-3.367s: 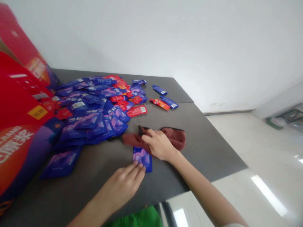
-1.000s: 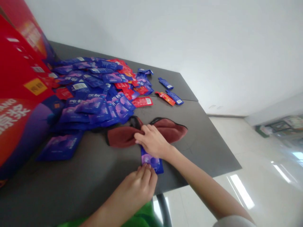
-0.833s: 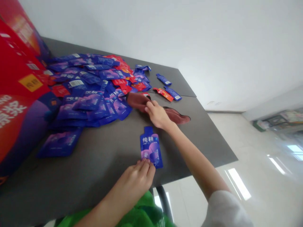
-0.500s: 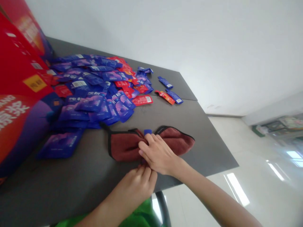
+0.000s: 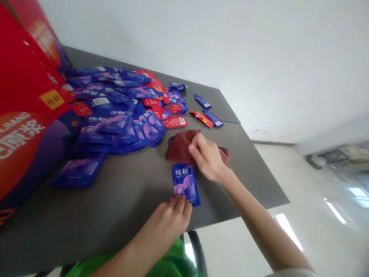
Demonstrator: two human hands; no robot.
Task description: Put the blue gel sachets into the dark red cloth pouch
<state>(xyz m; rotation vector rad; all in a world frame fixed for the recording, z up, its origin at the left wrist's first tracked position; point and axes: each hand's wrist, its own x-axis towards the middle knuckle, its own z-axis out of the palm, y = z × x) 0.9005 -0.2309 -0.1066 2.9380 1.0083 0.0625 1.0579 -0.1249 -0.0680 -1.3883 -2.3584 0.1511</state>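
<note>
A blue-purple sachet (image 5: 186,181) lies flat on the grey table near its front edge, printed side up. My left hand (image 5: 174,213) pinches its lower end with fingers pressed together. Just beyond and to the right, my right hand (image 5: 208,156) is closed on a bunched brown-red cloth (image 5: 180,147) with dark edging. The cloth sits past the sachet's far end, and part of it shows to the right of the hand. The hand hides the middle of the cloth.
A heap of blue and red sachets (image 5: 115,96) covers the table's far left. Some loose ones (image 5: 211,117) lie at the back right. Large red printed boxes (image 5: 25,115) stand at the left. A white wall (image 5: 259,57) runs behind the table (image 5: 245,184).
My right hand has moved away from my left, carrying the cloth up and off the sachet, which now shows nearly whole. My left hand has stayed at the sachet's near end.
</note>
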